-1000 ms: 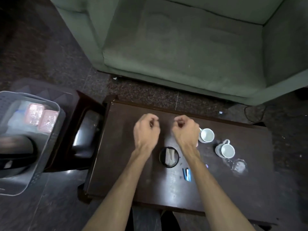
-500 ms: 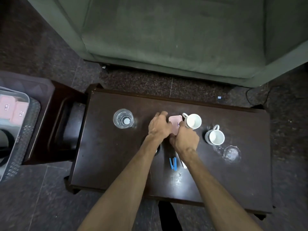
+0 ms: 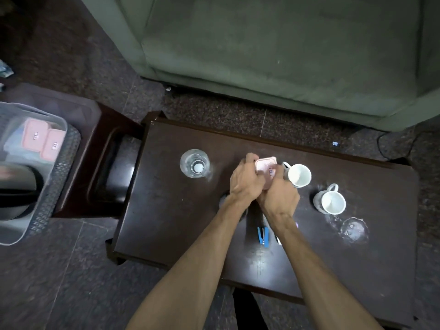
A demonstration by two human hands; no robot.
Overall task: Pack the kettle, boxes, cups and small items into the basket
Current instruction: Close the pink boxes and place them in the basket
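- So, small pink rectangular plastic box (image 3: 266,169) with rounded corners and a little label on its lid, gripped from both sides over the middle of the dark wooden table (image 3: 166,210).
- Left hand (image 3: 245,182) curled round the box's left edge, right hand (image 3: 278,194) wrapped round the right and near side.
- Looks tilted a bit, lid facing up and away; can't tell whether it touches the tabletop.
- Just beside the box on the right: white ceramic cup (image 3: 298,175), second white cup with a handle (image 3: 331,202) further right.
- Clear drinking glass (image 3: 194,163) off to the left, apart from the hands.
- Small blue stapler (image 3: 263,235) lying under the forearms.
- Far left: grey plastic basket (image 3: 47,186) already holding two matching pink boxes (image 3: 44,140) and a dark kettle (image 3: 16,186).
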